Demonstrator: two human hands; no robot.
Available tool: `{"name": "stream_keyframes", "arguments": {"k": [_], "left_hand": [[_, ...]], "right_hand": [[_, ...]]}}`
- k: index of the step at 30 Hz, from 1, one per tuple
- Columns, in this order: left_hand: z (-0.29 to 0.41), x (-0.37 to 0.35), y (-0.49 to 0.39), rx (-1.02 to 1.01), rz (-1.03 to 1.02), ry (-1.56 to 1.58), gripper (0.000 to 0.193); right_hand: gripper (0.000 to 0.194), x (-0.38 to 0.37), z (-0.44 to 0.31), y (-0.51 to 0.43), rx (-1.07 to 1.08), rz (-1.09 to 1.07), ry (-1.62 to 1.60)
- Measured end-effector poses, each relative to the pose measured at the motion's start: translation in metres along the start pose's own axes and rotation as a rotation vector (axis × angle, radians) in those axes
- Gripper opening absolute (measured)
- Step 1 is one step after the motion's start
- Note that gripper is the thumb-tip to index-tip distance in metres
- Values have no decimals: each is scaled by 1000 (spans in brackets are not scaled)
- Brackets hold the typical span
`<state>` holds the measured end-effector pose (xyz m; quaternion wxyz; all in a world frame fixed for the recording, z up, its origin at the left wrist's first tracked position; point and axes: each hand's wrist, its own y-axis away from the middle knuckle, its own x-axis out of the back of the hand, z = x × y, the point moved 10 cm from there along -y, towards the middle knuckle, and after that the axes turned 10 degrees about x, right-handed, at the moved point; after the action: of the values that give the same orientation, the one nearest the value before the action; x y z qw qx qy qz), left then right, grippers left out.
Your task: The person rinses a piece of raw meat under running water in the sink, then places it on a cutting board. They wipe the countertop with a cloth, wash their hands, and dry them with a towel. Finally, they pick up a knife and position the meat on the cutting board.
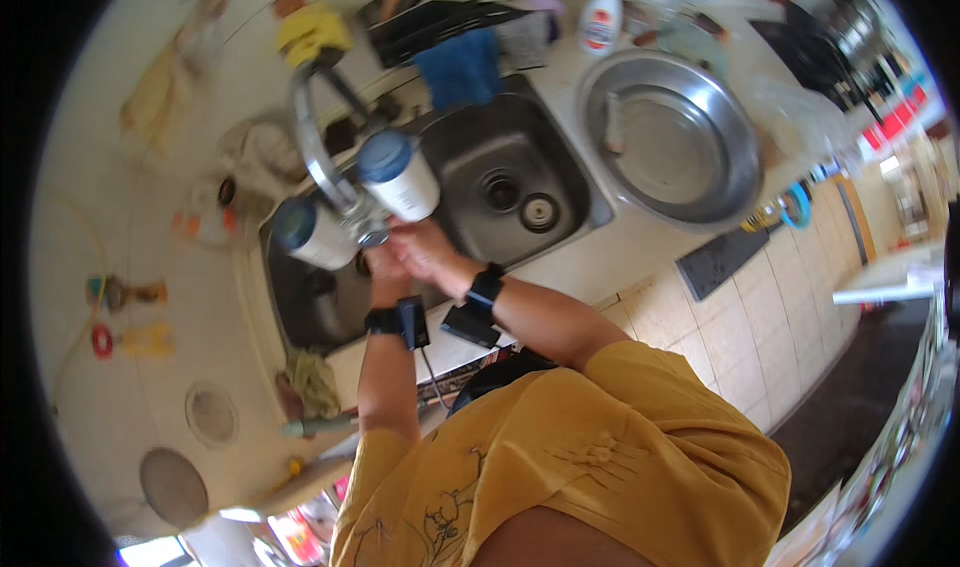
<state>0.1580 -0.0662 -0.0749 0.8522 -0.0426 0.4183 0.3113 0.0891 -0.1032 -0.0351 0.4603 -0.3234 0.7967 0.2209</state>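
Observation:
My left hand (386, 265) and my right hand (426, 250) are close together below the end of a chrome faucet (319, 158), over the divider area of a double-bowl stainless steel sink (574, 169). The right hand covers part of the left. Blur and the faucet head hide the fingers, so I cannot tell whether anything is between them. Two white cylinders with blue tops flank the faucet end: one cylinder (409, 189) just above my right hand, the other cylinder (322, 240) left of my hands. Both seem joined to the faucet. Black straps with small boxes circle both wrists.
A large steel basin (667, 207) holding a small pale object stands on the counter to the right. A blue cloth (459, 68) hangs over the sink's back edge. A strainer (539, 213) lies beside the drain (501, 189). A white spray bottle (601, 15) stands behind the basin.

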Motion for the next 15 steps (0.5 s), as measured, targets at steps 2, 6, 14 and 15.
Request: {"name": "stream_keyframes", "arguments": {"k": [2,6,14,15], "left_hand": [[-1,-21,1,-4,-27,90,35],[-25,-28,16,186,305,83,33],[-15,-49,14,68,254,-40,21],[-13,-41,15,57,278,18,21]], "right_hand": [[16,-19,-51,1,411,-263,679],[19,-60,-52,17,697,-803,1608],[20,9,-22,-8,28,16,315],[21,9,-13,-6,-8,79,-54]]}}
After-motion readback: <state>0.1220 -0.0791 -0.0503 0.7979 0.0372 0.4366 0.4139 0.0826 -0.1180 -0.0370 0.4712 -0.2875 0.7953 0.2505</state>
